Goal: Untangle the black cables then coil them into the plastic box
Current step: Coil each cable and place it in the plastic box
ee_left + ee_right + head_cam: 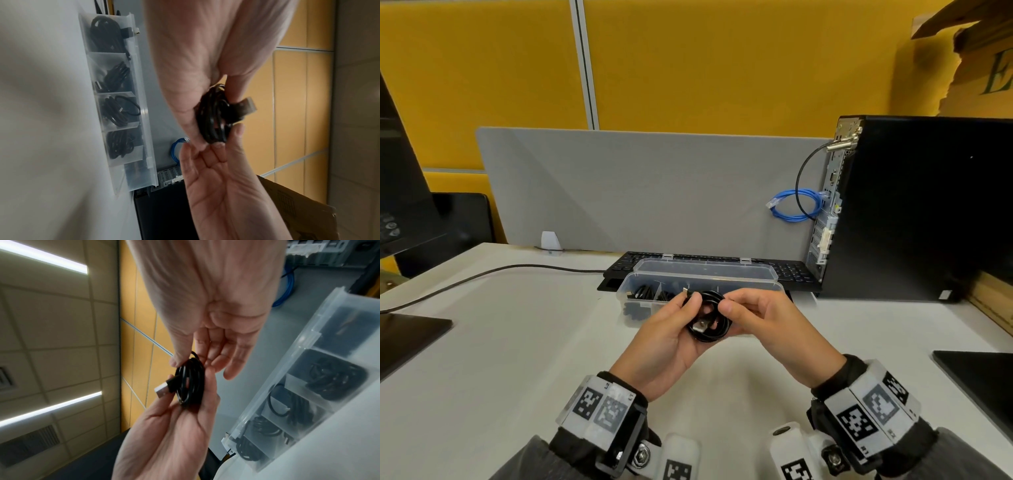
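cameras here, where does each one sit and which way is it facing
Head: on the head, facing forward and down at the desk; left hand and right hand grip the coiled black cable before the plastic box.
Left wrist: along the left hand to the cable.
Right wrist: along the right hand to the cable.
Shared: both hands, cable, box.

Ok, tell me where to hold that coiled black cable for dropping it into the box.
Pinch the coiled black cable across its bundled loops, opposite the USB plug, from above with the right hand. The loops are stacked flat, so one pinch probably holds them together.
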Demonstrator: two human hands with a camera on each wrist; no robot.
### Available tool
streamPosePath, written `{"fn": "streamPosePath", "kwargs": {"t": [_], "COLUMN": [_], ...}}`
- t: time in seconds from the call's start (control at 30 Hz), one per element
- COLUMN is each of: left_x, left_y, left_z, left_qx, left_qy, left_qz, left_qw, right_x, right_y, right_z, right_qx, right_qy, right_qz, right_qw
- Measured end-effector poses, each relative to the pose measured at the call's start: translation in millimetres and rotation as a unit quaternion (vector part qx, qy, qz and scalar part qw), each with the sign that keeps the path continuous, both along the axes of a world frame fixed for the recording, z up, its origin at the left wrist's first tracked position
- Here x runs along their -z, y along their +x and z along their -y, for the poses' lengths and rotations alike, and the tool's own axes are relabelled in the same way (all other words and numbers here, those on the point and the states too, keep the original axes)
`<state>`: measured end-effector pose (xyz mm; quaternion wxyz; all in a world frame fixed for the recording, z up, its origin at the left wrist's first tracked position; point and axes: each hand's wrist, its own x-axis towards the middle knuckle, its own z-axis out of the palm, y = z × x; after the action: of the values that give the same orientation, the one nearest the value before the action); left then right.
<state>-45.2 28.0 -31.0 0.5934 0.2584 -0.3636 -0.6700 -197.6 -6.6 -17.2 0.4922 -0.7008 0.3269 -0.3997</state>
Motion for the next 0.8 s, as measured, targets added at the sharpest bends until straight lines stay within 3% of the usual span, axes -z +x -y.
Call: {"fn": "streamPosePath", "kwargs": {"t": [0.17,0.33,0.4,0.5,0.63,0.73,0.8], "left_x": [2,3,0,-4,-8,-7,-5], "left_y": [4,6,4,2,-4,-9,-8], "left_z": [0,-2,-4,-7,-12,-14,-12], "left_qx": [-0.038,-0.061,-0.079,-0.124,-0.161,-0.169,-0.166], "left_qy": [-0.013,-0.078,-0.091,-0.129,-0.154,-0.180,-0.176], "left_qz": [0.146,0.299,0.385,0.531,0.630,0.663,0.667], "left_qw": [0.989,0.949,0.915,0.828,0.744,0.706,0.704], "right_x": [1,1,1,-1,-4,-3,-3], "right_y": [-1,-1,0,1,3,7,9], "right_z": [3,3,1,-1,-7,-13,-16], "right_qx": [0.042,0.061,0.064,0.064,0.054,0.037,0.028], "right_qy": [-0.094,-0.132,-0.136,-0.147,-0.154,-0.161,-0.175], "right_qz": [-0.105,-0.140,-0.145,-0.157,-0.164,-0.176,-0.191], "right_qw": [0.989,0.979,0.978,0.975,0.973,0.970,0.966]}}
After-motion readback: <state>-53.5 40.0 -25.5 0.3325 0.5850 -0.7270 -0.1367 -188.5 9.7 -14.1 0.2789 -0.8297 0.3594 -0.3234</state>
